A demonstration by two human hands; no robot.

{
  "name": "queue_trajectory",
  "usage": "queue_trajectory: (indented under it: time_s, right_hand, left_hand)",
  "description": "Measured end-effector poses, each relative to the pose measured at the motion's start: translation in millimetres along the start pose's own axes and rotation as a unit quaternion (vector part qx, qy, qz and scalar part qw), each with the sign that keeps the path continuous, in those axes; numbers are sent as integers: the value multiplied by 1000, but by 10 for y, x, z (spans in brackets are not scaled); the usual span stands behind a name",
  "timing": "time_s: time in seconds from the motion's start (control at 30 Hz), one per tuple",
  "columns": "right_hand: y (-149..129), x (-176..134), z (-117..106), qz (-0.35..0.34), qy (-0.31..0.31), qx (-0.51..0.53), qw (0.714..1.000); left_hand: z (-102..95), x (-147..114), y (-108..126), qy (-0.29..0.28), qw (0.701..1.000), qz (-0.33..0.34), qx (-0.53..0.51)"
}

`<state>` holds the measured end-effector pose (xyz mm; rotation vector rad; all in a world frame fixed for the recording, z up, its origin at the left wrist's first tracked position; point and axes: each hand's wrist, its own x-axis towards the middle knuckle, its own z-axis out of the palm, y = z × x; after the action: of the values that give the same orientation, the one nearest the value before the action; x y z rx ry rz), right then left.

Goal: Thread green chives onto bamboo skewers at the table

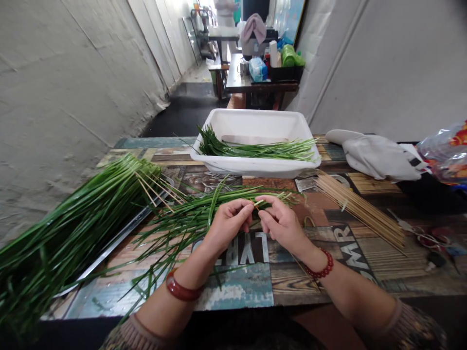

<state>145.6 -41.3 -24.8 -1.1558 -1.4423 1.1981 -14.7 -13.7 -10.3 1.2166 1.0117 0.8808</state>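
My left hand (pixel 232 217) is closed in a pinch on a garlic chive stalk (pixel 259 202) above the middle of the table. Beside it, my right hand (pixel 283 227) has thumb and forefinger closed on a thin bamboo skewer (pixel 299 265), whose shaft runs down below the palm. The skewer's tip meets the stalk between my fingertips; my fingers partly hide whether it passes through. Under and behind both hands lies a loose spread of garlic chives (pixel 178 214), white ends to the right.
A large chive heap (pixel 91 209) lies left on a metal tray (pixel 120 236), several skewers across it. A white tub (pixel 251 167) holding chives stands behind. To the right are a skewer bundle (pixel 359 209), scissors (pixel 419 232) and a grey cap (pixel 379 153). A person (pixel 226 12) stands far back.
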Motion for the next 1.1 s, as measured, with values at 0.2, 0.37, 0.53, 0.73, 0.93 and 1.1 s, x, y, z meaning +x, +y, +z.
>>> queue_trajectory:
  time_s: [0.2, 0.37, 0.53, 0.73, 0.93, 1.1]
  right_hand:
    - [-1, -24, 7, -25, -4, -76, 997]
    - [11, -17, 9, -23, -2, -83, 996]
    - [-3, -3, -3, -10, -11, -79, 997]
    - [-68, 44, -153, 6, 2, -69, 998]
    - [-88, 80, -249, 2, 10, -37, 999]
    - [-103, 90, -283, -3, 43, 8, 999]
  left_hand:
    - [-16, 15, 7, -3, 1000, -9, 11]
    - [-4, 0, 21, -20, 999, -20, 20]
    - [3, -12, 33, -38, 997, -16, 58]
    - [-103, 54, 5, 73, 978, 110, 163]
    - [-196, 141, 41, 81, 925, 202, 310]
    - [-111, 253, 123, 8, 891, 201, 407]
